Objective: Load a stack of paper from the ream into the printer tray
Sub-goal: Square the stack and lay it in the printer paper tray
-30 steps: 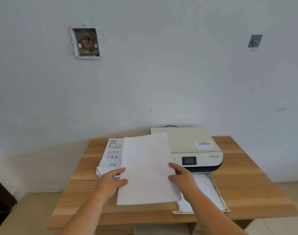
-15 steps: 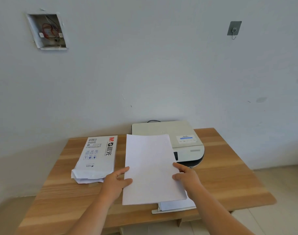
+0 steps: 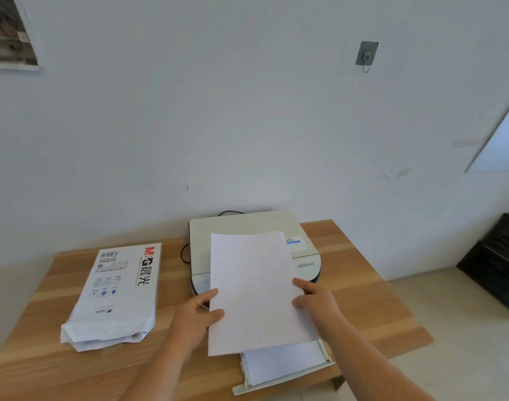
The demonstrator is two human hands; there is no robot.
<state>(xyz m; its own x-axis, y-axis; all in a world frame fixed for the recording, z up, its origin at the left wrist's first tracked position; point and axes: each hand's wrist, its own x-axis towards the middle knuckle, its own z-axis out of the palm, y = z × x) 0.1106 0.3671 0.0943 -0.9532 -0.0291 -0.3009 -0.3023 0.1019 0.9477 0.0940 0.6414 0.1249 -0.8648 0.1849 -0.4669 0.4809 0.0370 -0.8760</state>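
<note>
A paper stack (image 3: pixel 256 290) is gripped by both hands (image 3: pixel 194 314) (image 3: pixel 317 302) above the printer (image 3: pixel 247 224) tray (image 3: pixel 282 380), ream (image 3: pixel 117 296) parked left.

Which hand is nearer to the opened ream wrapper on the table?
Left. The left hand grips the paper stack's left edge, on the side facing the ream wrapper; the right hand holds the opposite edge, farther away.
</note>
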